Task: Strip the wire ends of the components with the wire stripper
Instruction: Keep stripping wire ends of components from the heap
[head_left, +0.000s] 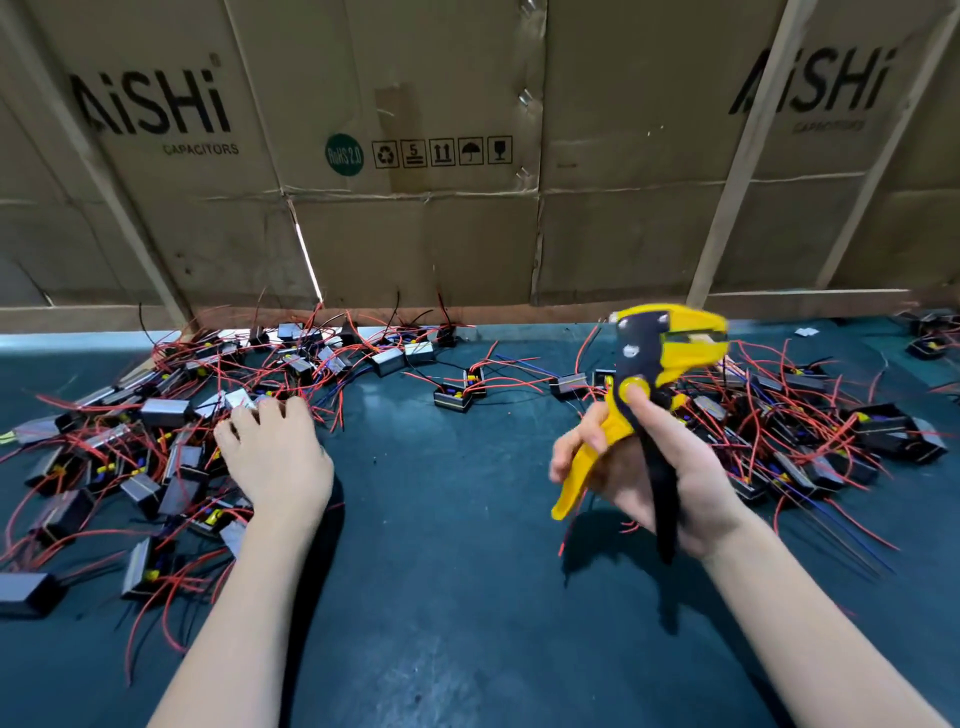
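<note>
On the table (441, 519), the left hand (275, 457) reaches loose-fingered into the left component pile (145, 441); the right hand (660, 467) grips the wire stripper (649, 374), no wire in it; progress is unclear.

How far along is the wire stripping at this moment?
Done: cannot tell; stripped ends are too small to see. In hand: the right hand grips the wire stripper, holding no wire; the left hand reaches into the left pile. Left: seemingly both piles, including the right pile.
</note>
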